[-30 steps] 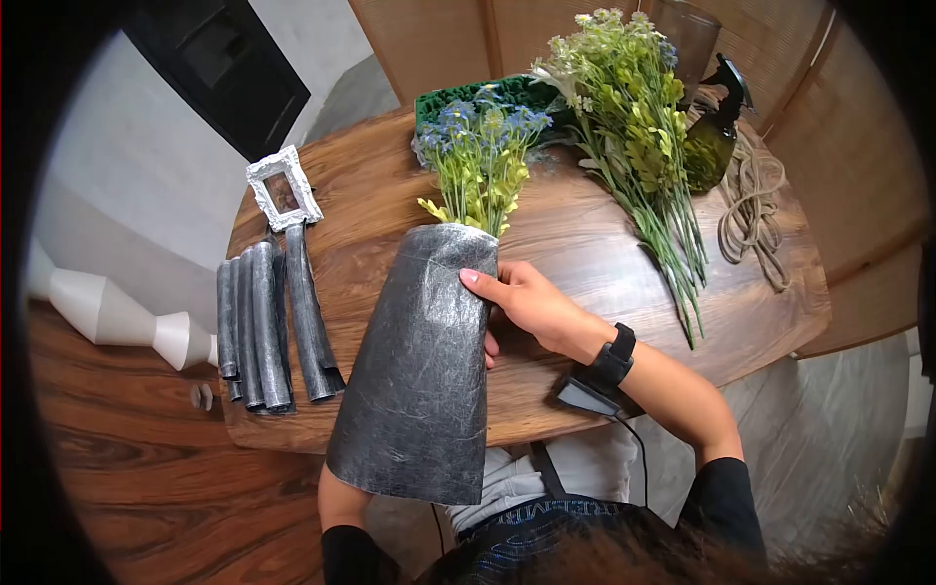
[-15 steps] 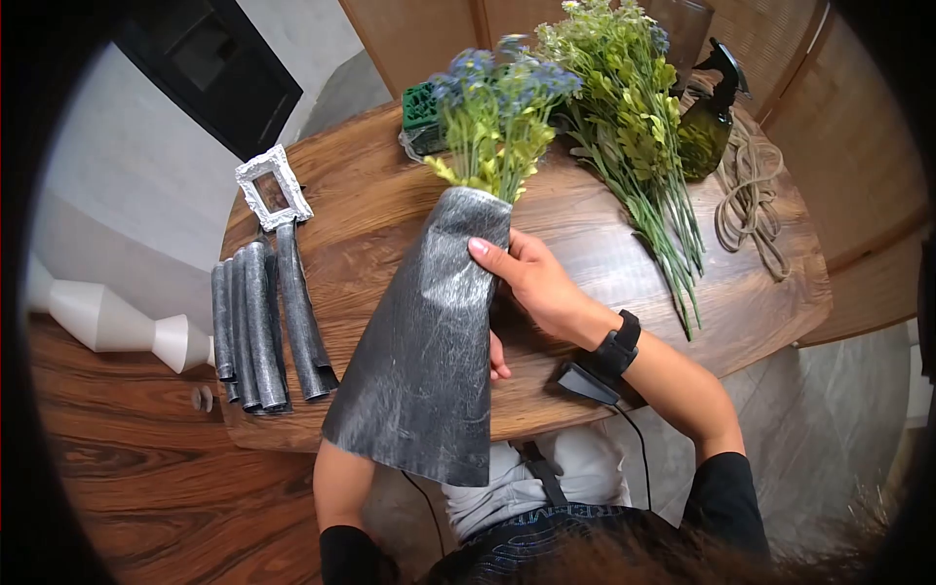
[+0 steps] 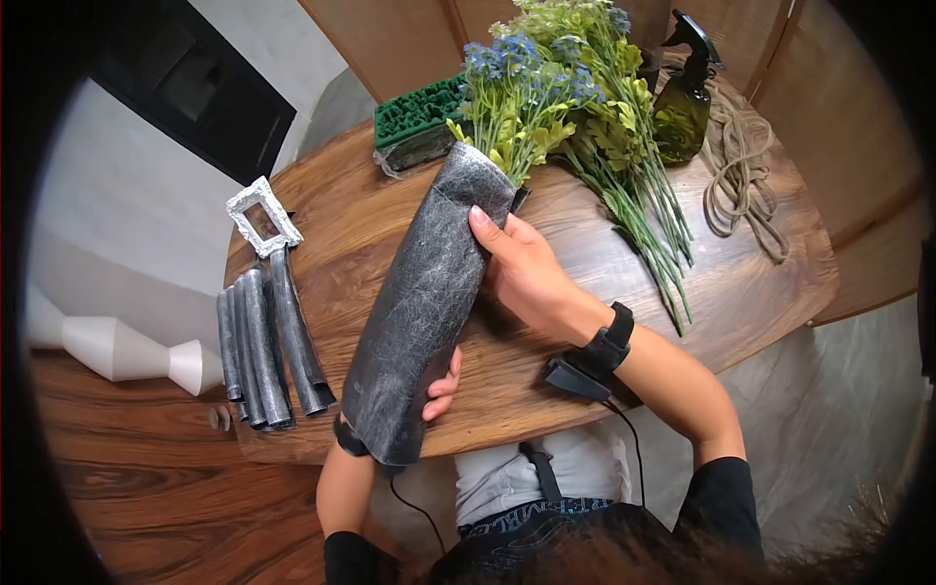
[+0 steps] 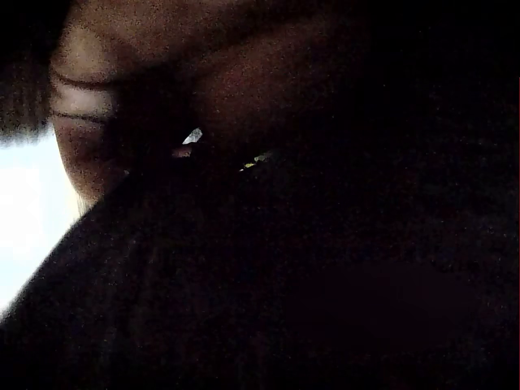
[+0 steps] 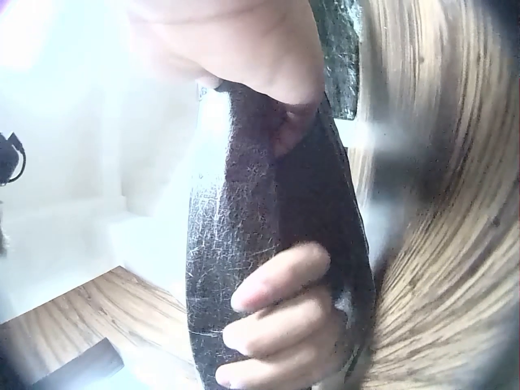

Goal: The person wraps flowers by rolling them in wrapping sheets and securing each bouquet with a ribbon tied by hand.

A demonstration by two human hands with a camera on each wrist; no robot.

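Note:
A black wrapping sheet with silvery streaks (image 3: 419, 292) is rolled into a tube around a bunch of blue flowers (image 3: 522, 107), whose blooms and leaves stick out of its upper end. My right hand (image 3: 526, 268) grips the sheet near that end, thumb on the front and fingers behind. Lower down, my left hand (image 3: 444, 386) holds the tube from behind, mostly hidden; its fingertips curl around the right edge. In the right wrist view, the left fingers (image 5: 284, 317) wrap across the sheet, below the right hand (image 5: 252, 49). The left wrist view is mostly dark.
More flower stems (image 3: 648, 224) lie at the back right, beside a spray bottle (image 3: 682, 107) and looped cord (image 3: 741, 195). Green floral foam (image 3: 419, 109) sits behind the tube. At left are a white frame (image 3: 263, 222) and several rolled black sheets (image 3: 255, 346) on the wooden table (image 3: 546, 390).
The sheet's flared lower part has been drawn in to a narrower tube, and the left fingers now show around its edge. The bundle has moved up and right, tilting right.

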